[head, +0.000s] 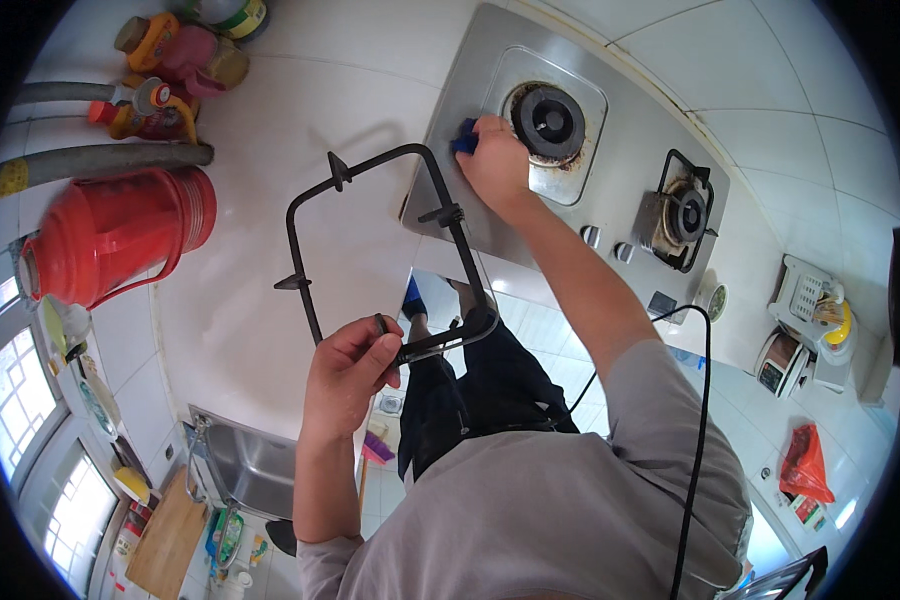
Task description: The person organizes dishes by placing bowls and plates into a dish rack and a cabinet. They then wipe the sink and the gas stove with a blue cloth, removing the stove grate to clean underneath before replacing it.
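Note:
My left hand (356,367) grips one corner of a black metal pan support (454,251) and holds it up in front of me. Several short prongs stick out from its squarish frame. A blue cloth (465,139) is bunched under the fingers of my right hand (496,161), which presses on the stainless steel gas cooktop (457,97). That hand is beside the left burner (547,121), which has no support over it. Brown grime rings this burner. On the right burner (686,214) another black pan support (673,259) is in place.
A red thermos flask (120,229) and several bottles stand along the counter's (330,97) left side. Nearer me on the left is a steel sink (251,457) beside a wooden board (166,536). A black cable (709,375) hangs across my right side. A small bowl (712,300) sits beyond the cooktop.

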The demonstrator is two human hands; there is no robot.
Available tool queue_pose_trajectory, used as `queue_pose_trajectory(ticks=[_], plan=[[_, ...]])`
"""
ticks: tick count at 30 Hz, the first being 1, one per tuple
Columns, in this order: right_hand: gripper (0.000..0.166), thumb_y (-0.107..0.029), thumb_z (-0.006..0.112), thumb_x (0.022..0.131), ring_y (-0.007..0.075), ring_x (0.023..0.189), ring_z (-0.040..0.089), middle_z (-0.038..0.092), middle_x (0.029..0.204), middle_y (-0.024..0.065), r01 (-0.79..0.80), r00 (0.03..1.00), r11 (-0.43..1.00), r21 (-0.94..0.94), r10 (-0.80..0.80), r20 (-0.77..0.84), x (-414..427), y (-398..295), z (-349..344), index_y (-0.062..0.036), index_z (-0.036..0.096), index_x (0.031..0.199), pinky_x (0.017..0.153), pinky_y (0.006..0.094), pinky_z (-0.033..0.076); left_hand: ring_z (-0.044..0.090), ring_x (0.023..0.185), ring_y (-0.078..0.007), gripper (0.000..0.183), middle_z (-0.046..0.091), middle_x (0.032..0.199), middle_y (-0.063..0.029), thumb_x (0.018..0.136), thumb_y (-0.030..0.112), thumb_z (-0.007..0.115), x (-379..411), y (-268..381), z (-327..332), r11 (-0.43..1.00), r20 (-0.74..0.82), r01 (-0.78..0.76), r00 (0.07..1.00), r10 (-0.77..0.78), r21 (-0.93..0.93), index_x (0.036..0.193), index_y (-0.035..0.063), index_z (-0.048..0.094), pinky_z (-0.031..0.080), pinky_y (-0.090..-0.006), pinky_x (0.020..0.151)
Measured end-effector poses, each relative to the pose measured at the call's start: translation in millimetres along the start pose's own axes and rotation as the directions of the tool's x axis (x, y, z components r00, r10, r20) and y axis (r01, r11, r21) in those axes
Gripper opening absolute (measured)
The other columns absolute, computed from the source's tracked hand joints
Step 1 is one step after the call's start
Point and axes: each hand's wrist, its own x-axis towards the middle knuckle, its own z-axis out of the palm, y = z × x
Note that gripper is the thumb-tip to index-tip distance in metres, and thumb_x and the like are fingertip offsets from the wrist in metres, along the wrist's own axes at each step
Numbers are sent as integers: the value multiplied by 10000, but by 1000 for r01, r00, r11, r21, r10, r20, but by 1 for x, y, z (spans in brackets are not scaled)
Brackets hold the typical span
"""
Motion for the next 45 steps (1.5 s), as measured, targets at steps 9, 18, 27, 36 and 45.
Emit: queue_pose_trajectory(ticks=[9,18,27,36,45], plan=[[402,-1,722,746,338,1035,652,679,1081,172,-30,927,869,493,208,-311,33,18,-22,-22,658,1143,947,409,520,576,604,-56,184,641,813,13,1014,172,699,4,4,5,999,18,-33,999,34,-20,1092,6,689,391,-179,513],[188,-102,622,833,323,1027,662,715,1038,92,239,950,917,-320,-289,-119,43,11,-10,-95,751,969,898,432,544,588,590,-61,169,644,808,8,1018,149,691,2,0,2,999,4,-23,1000,24,-26,1100,2,690,382,-170,492],[200,-159,706,776,281,1015,642,682,1089,45,408,913,912,35,-407,-31,-39,-1,-13,-97,748,961,890,407,549,590,586,-67,151,645,810,6,1012,146,694,-5,0,-2,999,5,-35,999,35,27,1083,13,700,412,-176,497],[105,-157,705,808,269,1076,594,625,1020,27,339,926,927,-161,-298,230,-65,50,-56,-165,740,906,873,431,549,584,586,-72,135,644,806,10,1009,140,693,-5,4,4,998,11,-23,1000,23,55,1077,23,702,408,-184,499],[125,-9,677,742,320,1008,619,667,1020,68,193,974,954,-230,-158,161,-67,127,-103,-82,697,842,897,416,547,578,596,-67,107,635,783,19,1014,118,660,2,8,14,995,43,-3,999,-1,95,1053,27,703,399,-197,511]])
